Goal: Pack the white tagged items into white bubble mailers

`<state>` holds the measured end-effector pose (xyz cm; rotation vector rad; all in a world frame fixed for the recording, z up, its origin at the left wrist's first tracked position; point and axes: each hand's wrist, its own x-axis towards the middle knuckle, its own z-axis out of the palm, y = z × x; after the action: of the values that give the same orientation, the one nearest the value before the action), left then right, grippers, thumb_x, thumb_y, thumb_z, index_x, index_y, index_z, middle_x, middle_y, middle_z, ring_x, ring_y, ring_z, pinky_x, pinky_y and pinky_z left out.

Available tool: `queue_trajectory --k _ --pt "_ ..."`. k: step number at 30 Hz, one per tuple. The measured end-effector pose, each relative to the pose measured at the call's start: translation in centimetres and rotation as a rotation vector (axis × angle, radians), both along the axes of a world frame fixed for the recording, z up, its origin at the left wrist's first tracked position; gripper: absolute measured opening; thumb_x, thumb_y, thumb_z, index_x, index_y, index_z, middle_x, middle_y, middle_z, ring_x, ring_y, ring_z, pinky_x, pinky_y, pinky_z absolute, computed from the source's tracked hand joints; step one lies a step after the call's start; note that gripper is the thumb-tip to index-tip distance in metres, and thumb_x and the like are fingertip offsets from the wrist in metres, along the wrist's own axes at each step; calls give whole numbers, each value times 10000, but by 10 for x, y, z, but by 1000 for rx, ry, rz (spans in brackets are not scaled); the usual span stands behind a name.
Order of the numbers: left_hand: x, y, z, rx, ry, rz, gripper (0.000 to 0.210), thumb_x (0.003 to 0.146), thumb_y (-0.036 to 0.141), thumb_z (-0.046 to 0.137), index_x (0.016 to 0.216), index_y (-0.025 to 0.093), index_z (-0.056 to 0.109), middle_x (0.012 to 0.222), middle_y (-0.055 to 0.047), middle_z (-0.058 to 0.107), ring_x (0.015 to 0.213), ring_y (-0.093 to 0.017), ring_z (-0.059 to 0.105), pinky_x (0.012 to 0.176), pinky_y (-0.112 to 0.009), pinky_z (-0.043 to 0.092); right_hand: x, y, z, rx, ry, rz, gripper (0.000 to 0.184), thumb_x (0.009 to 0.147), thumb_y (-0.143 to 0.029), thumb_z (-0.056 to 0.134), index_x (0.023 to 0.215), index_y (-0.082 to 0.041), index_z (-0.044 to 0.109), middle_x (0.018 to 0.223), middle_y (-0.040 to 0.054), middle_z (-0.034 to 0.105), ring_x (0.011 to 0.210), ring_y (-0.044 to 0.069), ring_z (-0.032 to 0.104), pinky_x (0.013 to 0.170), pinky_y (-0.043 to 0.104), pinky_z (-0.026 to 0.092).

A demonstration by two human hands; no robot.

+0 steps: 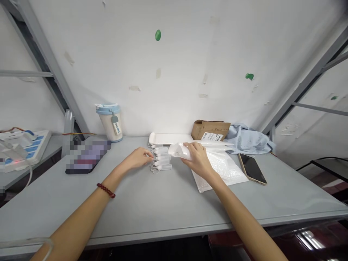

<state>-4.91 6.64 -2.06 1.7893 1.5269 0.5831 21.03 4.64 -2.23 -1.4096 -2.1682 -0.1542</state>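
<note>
Several small translucent white tubes (pixel 163 158) with thin cord loops lie in a row on the grey table (pixel 141 203). At their left end is my left hand (pixel 137 158), fingertips pinched together at the cords. Whether a cord is between them is too small to tell. My right hand (pixel 198 157) grips a white bubble mailer (pixel 179 150), its mouth pointing left toward the tubes and held just above the table. Beneath that hand, more white bubble mailers (pixel 225 168) lie flat. A long white packet (pixel 174 139) rests behind the tubes.
A lidded cup (pixel 110 125) stands at the back left, near a dark phone-like device (pixel 88 157). Along the back right are a cardboard box (pixel 210 129) and a light blue cloth (pixel 246 139). A phone (pixel 252 169) lies at right; a power strip (pixel 29 148) is far left.
</note>
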Motion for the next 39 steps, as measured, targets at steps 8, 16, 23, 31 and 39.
queue_trajectory --k 8,16,23,31,39 --pt "5 -4 3 23 -85 36 288 598 409 649 702 145 694 472 39 449 458 -98 352 483 -247 268 -1 -2 2 -28 -14 8 461 756 -260 620 1194 -205 485 1084 95 530 1034 264 461 899 413 357" --pt "2 -18 32 73 -318 217 255 629 403 669 712 162 675 469 61 354 472 -88 294 493 -245 241 0 -1 0 -18 -14 -5 437 760 -251 599 1179 -217 483 1074 98 523 1029 271 458 886 417 362" --pt "8 -21 37 17 -412 216 283 603 415 696 695 149 665 468 76 321 462 -67 254 485 -230 219 -2 -4 3 -44 -19 18 455 750 -234 620 1184 -212 487 1063 96 533 1021 269 463 878 411 367" --pt "21 -20 22 -9 -334 73 270 626 404 659 696 145 689 487 69 350 479 -71 256 486 -232 212 -7 -6 0 -10 -36 60 437 756 -253 626 1168 -213 485 1068 92 532 1009 262 466 864 401 367" --pt "24 -19 14 -18 -337 -18 285 628 414 669 718 147 709 531 38 465 482 -70 290 476 -227 221 -11 -9 -2 24 -60 86 424 755 -265 640 1153 -217 502 1025 82 542 991 248 479 841 377 383"
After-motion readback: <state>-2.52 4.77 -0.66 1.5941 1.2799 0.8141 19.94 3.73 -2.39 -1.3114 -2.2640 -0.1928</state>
